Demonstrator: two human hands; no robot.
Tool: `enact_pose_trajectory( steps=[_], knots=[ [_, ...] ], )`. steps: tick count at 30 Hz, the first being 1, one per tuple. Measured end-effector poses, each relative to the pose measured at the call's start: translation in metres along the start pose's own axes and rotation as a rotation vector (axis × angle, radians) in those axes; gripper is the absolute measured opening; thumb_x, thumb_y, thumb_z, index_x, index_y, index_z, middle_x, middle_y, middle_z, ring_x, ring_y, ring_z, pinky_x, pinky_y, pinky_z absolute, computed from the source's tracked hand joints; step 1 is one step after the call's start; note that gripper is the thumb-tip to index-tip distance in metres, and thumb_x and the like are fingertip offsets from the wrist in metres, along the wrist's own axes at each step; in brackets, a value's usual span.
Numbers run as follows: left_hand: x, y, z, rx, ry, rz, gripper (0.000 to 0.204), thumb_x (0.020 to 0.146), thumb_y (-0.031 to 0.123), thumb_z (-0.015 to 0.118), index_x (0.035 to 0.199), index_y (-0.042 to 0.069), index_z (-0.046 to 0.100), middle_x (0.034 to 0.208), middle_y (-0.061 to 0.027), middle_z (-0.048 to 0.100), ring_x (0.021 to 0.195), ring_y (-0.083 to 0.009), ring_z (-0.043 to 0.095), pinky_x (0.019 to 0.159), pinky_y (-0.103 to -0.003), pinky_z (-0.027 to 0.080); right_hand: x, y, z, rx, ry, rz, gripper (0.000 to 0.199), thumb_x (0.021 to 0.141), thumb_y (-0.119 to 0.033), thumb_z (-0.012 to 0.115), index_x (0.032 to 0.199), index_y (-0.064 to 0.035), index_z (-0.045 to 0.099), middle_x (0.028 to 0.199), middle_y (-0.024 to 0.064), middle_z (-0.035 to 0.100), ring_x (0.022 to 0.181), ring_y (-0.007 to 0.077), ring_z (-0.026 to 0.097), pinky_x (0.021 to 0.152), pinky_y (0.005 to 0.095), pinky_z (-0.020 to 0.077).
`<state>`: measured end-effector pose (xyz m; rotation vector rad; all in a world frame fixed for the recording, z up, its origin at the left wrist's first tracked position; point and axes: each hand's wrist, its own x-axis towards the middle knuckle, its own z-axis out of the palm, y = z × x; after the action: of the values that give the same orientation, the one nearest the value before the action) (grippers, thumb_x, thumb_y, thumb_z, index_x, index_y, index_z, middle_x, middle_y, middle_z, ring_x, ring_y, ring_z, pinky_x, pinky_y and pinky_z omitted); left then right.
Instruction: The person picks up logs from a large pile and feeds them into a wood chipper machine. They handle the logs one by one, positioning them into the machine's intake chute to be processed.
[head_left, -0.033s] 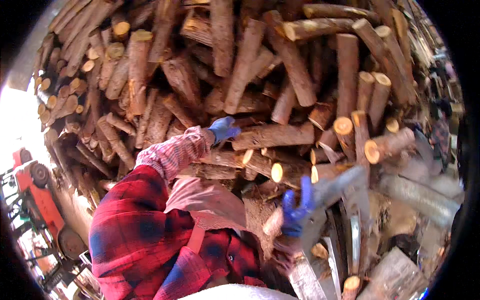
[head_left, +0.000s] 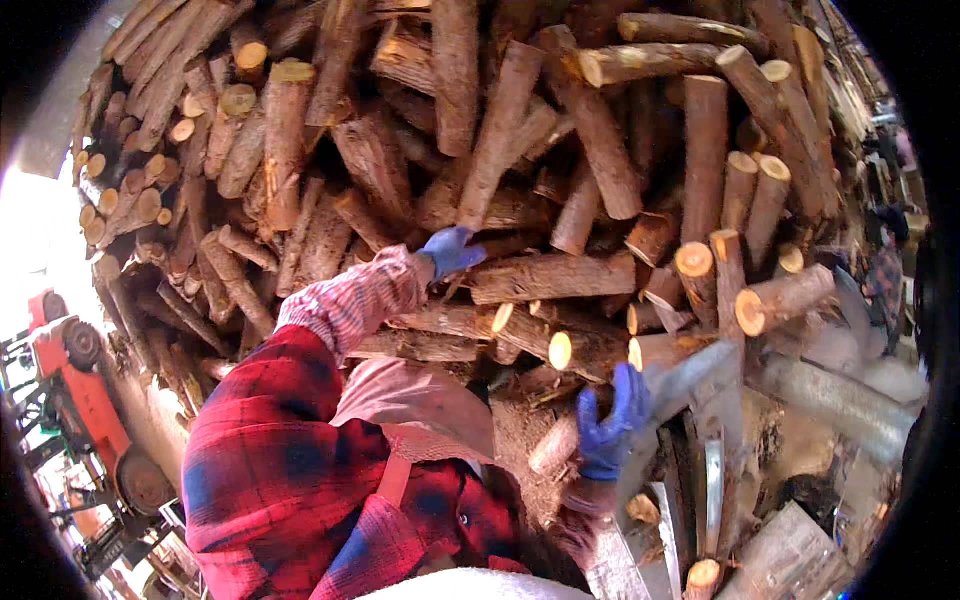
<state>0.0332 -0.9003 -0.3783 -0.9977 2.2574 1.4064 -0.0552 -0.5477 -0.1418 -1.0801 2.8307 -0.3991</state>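
My left hand (head_left: 452, 252), in a blue glove, reaches into the log pile with fingers and thumb apart. Its fingertips are at the left end of a thick barked log (head_left: 555, 277) lying crosswise, just below the lower end of a leaning log (head_left: 500, 140); whether they touch either is unclear. My right hand (head_left: 612, 425), gloved in blue too, is raised lower right with fingers spread and nothing in the palm. Beside it is a grey metal part (head_left: 690, 385) of a frame. A short log (head_left: 555, 447) lies just left of that hand.
A large heap of loose logs (head_left: 380, 165) rises in front of me. At right stand a grey metal cylinder (head_left: 835, 400) and a log with a pale cut end (head_left: 785, 298). A squared wood block (head_left: 790, 560) lies lower right. A red wheeled machine (head_left: 85, 390) stands at far left.
My right hand has moved slightly up and to the right, its fingers still spread. The left hand stays near the crosswise log's end. The whole view has shifted a little.
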Motion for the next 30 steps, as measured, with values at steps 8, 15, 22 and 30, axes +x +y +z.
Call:
enact_pose_trajectory(
  steps=[8, 15, 22, 30],
  knots=[
    [0.15, 0.052, -0.079, -0.079, 0.494, 0.248, 0.076, 0.075, 0.051, 0.074, 0.127, 0.0, 0.05, 0.118, -0.0207, 0.061, 0.108, -0.0344, 0.06, 0.088, -0.041, 0.048, -0.014, 0.038, 0.031, -0.191, -0.045, -0.02, 0.06, 0.081, -0.045, 0.061, 0.122, -0.0026, 0.056, 0.126, 0.0196, 0.056, 0.118, 0.0386, 0.051, 0.107, 0.054, 0.0296],
    [0.267, 0.159, 0.051, -1.126, 0.118, 0.236, 0.088, 0.072, 0.033, 0.082, 0.138, -0.002, 0.036, 0.124, -0.0132, 0.057, 0.107, -0.0236, 0.058, 0.085, -0.037, 0.05, 0.003, 0.033, 0.021, -0.06, -0.147, -0.014, 0.062, 0.084, -0.043, 0.063, 0.128, -0.0011, 0.053, 0.127, 0.0211, 0.056, 0.12, 0.0389, 0.051, 0.106, 0.0523, 0.031],
    [0.357, 0.19, 0.093, -1.351, 0.426, 0.285, 0.063, 0.078, 0.033, 0.077, 0.124, -0.001, 0.051, 0.112, -0.0095, 0.063, 0.099, -0.0223, 0.062, 0.084, -0.035, 0.052, -0.001, 0.047, 0.036, -0.133, -0.215, 0.018, 0.067, 0.077, -0.053, 0.063, 0.121, -0.0033, 0.055, 0.12, 0.0194, 0.06, 0.109, 0.0358, 0.058, 0.103, 0.0545, 0.033],
    [0.203, 0.123, 0.048, -1.071, -0.123, 0.424, 0.045, 0.082, 0.033, 0.072, 0.111, 0.0, 0.063, 0.102, -0.0077, 0.067, 0.088, -0.0201, 0.065, 0.082, -0.034, 0.053, -0.009, 0.035, 0.036, -0.096, -0.182, 0.046, 0.067, 0.08, -0.047, 0.064, 0.128, -0.0012, 0.051, 0.124, 0.0191, 0.058, 0.114, 0.0363, 0.055, 0.104, 0.054, 0.0316]
  ],
)
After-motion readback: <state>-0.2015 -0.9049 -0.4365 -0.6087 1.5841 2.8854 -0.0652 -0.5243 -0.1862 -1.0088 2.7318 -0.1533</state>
